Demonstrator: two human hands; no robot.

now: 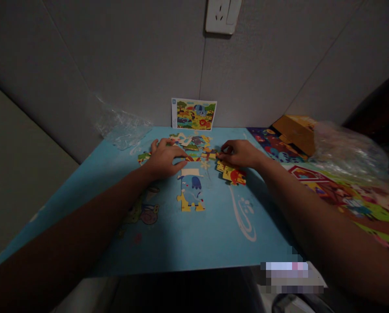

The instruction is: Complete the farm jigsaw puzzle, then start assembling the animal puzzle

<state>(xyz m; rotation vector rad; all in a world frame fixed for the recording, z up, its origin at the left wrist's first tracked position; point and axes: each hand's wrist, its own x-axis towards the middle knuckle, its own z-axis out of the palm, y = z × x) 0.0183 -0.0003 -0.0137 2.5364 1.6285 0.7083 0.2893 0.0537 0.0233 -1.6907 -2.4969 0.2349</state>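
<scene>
A partly joined jigsaw puzzle (pixel 194 145) lies on a light blue mat (pixel 187 234). A joined strip with a blue elephant (pixel 191 189) runs toward me from it. My left hand (pixel 164 157) lies flat on the puzzle's left part, fingers stretched and pressing the pieces. My right hand (pixel 240 153) rests on the right side, fingertips pinched at a piece by the puzzle's edge. A yellow and red cluster of pieces (pixel 231 173) sits just under that hand. A reference picture card (pixel 193 114) leans upright against the wall behind.
A crumpled clear plastic bag (pixel 122 126) lies at the back left. At the right are a cardboard box (pixel 295 130), another clear bag (pixel 347 152) and a colourful printed sheet (pixel 337 191). A wall socket (pixel 222 16) is above.
</scene>
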